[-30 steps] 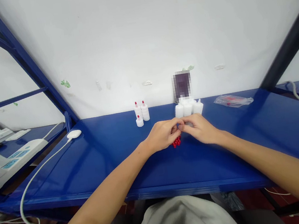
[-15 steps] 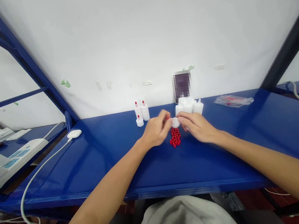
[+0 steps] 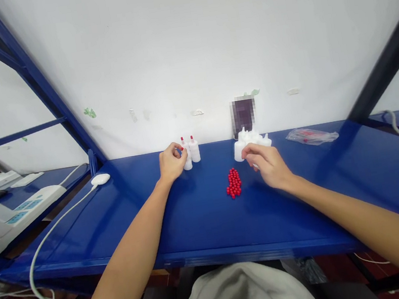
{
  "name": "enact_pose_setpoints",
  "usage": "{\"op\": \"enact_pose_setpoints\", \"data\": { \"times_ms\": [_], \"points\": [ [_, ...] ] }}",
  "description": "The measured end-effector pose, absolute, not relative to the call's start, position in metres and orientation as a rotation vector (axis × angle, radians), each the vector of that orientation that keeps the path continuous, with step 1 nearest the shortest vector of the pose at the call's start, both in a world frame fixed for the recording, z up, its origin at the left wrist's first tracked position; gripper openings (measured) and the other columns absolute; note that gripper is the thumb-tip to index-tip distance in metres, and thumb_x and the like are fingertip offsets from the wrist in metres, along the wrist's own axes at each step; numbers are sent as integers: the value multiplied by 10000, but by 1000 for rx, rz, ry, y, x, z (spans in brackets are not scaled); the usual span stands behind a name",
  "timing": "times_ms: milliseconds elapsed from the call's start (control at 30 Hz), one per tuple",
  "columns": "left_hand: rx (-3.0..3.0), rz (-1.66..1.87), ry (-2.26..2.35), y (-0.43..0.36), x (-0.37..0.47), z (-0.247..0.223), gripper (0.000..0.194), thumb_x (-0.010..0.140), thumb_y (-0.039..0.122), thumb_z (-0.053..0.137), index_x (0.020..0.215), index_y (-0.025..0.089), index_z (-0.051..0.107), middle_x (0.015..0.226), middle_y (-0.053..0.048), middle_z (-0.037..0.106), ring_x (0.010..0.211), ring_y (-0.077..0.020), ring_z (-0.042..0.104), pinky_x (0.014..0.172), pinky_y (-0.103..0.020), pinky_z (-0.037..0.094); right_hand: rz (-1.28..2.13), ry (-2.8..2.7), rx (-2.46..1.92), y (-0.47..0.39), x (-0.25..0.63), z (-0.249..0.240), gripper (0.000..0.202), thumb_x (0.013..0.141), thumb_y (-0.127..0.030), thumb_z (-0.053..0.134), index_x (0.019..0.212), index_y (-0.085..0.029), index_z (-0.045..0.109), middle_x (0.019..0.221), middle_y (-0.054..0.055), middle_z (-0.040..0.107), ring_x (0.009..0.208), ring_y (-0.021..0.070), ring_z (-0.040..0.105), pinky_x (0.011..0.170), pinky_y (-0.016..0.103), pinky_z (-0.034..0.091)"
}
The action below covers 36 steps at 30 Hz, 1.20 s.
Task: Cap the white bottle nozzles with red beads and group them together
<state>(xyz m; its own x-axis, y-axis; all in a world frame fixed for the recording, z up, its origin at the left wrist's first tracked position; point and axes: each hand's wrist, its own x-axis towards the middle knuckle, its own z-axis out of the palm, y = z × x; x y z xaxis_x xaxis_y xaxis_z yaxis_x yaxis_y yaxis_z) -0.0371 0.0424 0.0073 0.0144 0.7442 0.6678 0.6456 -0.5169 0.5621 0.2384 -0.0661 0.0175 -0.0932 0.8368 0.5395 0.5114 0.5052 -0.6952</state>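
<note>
My left hand (image 3: 172, 163) pinches a small white nozzle cap with a red tip (image 3: 182, 148), low over a white nozzle cap (image 3: 187, 165) on the table. Whether the two touch is hard to tell. Close behind stand two white stacks with red tips, one of them the right-hand stack (image 3: 194, 151). My right hand (image 3: 267, 163) is closed in front of a cluster of white nozzle caps (image 3: 239, 150) that have bare spouts. A bit of white shows between its fingers, apparently one such cap, mostly hidden. Between my hands lies a pile of small red tips (image 3: 233, 183).
A clear plastic bag (image 3: 312, 135) with something red inside lies at the back right. Against the wall leans a dark blurred-out panel (image 3: 244, 115). A white puck with a cable (image 3: 100, 179) and a power strip (image 3: 19, 214) are on the left.
My left hand has moved left from above the red pile to the white stacks, carrying the red-tipped cap. My right hand has shifted slightly right, to the white cluster.
</note>
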Motion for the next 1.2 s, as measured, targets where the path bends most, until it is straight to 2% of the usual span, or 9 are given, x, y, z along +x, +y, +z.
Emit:
{"op": "enact_pose_setpoints", "data": {
  "times_ms": [200,333,433,533,633,733,833,1033,1200],
  "points": [
    [2239,1325,1644,45,-38,0,151,761,346,594,746,196,588,537,56,507,520,-113,475,580,-239,344,595,-1732,-1209,-63,239,18,133,844,-245,348,863,-222,477,691,-18,507,495,133,464,517,290,358],
    [2243,1476,1651,36,-35,9,179,789,369,584,842,199,599,523,70,455,494,-104,442,572,-235,342,539,-1784,-1192,-63,242,19,117,849,-216,331,874,-232,444,719,-12,500,549,145,435,534,289,342],
    [2379,1591,1435,21,-24,23,161,827,325,543,894,187,595,513,77,402,477,-95,413,575,-231,357,461,-1886,-1194,-63,241,19,97,871,-213,342,905,-233,430,726,-12,500,597,156,439,595,303,370],
    [2669,1276,1089,4,-4,32,187,872,278,505,1002,192,608,609,46,517,567,-108,492,623,-236,399,382,-1974,-1146,-62,238,17,140,923,-280,381,1019,-223,463,875,26,575,741,180,518,718,331,414],
    [2910,839,834,-5,14,26,314,923,207,421,1189,219,588,920,-29,634,829,-151,580,775,-271,448,343,-1956,-1120,-60,235,15,228,926,-366,457,1082,-213,522,1008,58,623,835,201,561,772,337,424],
    [3016,521,784,-4,24,11,414,938,164,369,1308,238,539,1035,-68,606,949,-192,560,833,-308,457,316,-1873,-1205,-58,233,15,247,895,-391,512,1036,-205,592,940,45,648,730,185,551,696,313,412],
    [3022,416,798,0,29,1,470,953,157,340,1383,282,483,1103,-74,576,984,-200,538,856,-318,458,327,-1802,-1297,-57,235,16,203,874,-347,504,976,-200,599,747,1,601,606,158,496,620,290,373],
    [2995,452,810,4,32,-1,394,960,181,370,1279,260,586,1091,-74,571,998,-200,540,877,-319,454,410,-1824,-1364,-59,234,17,116,820,-255,476,876,-202,563,591,-40,512,521,144,445,576,281,331],
    [2927,583,895,7,31,-6,260,951,214,441,1095,200,657,989,-68,610,910,-192,571,836,-321,465,340,-1889,-1357,-58,234,16,133,818,-258,463,827,-189,577,639,-13,550,577,154,478,609,284,342]
  ]
}}
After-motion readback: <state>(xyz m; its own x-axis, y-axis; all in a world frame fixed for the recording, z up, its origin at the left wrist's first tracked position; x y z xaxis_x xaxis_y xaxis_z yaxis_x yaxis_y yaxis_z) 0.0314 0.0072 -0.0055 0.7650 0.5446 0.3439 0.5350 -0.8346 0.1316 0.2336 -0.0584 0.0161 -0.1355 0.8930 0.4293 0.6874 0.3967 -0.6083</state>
